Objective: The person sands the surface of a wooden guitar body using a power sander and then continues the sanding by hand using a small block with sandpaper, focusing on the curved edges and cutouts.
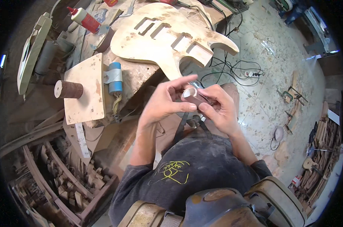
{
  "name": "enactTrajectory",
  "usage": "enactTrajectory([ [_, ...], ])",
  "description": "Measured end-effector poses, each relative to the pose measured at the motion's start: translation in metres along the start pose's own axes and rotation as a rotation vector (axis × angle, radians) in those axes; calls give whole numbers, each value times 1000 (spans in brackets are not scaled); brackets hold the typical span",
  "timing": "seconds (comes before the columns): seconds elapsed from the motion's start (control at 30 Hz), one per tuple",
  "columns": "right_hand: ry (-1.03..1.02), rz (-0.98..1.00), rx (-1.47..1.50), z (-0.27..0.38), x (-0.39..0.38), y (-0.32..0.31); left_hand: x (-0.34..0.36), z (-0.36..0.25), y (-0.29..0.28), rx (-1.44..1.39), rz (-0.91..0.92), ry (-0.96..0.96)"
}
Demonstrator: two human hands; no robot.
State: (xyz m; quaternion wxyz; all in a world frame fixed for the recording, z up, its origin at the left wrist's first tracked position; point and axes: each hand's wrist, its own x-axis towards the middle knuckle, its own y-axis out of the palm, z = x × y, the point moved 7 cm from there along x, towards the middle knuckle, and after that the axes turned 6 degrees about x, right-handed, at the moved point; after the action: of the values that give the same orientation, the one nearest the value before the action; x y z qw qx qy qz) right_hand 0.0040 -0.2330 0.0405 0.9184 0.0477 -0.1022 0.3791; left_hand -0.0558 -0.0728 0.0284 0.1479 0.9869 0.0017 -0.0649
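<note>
Between my two hands, in front of my chest, is a short roll (194, 97) of brown sheet, pale inside, that looks like sandpaper. My right hand (221, 109) pinches it from the right with thumb and fingers. My left hand (164, 99) grips its other side, the thumb pressed along the lower edge and one finger stretched out above. Just beyond the hands lies an unfinished wooden electric guitar body (160, 45) with several routed cavities, its tapering end pointing toward me. What is inside the roll is hard to make out.
On the left, a brown sanding drum (68, 89) stands out from a wooden plate (84, 100) beside a blue cylinder (115, 78). A red-capped glue bottle (84, 20) is on the bench. Low left, a crate (52, 179) holds wood offcuts. Black cables (232, 70) and clamps (292, 96) lie across the floor.
</note>
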Motion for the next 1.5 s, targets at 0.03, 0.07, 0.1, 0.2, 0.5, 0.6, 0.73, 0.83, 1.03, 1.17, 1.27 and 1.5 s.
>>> enactTrajectory([
  [0.03,-107,36,-101,7,8,3,2,-8,-9,24,45,33],
  [0.07,-103,45,-109,7,16,2,5,-18,-20,49,87,67],
  [0.1,-163,-40,-247,11,23,-5,10,-40,-47,267,-34,201],
  [0.2,-211,-267,-438,0,39,-21,58,-105,-115,458,-530,456],
  [0.5,-451,-307,-1029,-8,67,27,204,-96,-270,898,-1033,361],
  [0.6,-371,-306,-1119,-15,75,18,214,-95,-219,1194,-997,138],
  [0.73,-253,-210,-1189,-11,81,29,199,-103,-222,1181,-1115,240],
  [0.83,-256,-227,-1211,-15,84,33,199,-105,-226,1185,-1070,212],
  [1.03,-285,-252,-1160,-18,90,42,201,-99,-234,1186,-1026,165],
  [1.17,-275,-229,-1079,-28,80,31,208,-95,-233,1191,-996,164],
  [1.27,-340,-208,-1071,-22,81,34,208,-93,-232,1196,-986,159],
  [1.5,-396,-225,-948,-35,78,31,207,-97,-243,1224,-982,143],
])
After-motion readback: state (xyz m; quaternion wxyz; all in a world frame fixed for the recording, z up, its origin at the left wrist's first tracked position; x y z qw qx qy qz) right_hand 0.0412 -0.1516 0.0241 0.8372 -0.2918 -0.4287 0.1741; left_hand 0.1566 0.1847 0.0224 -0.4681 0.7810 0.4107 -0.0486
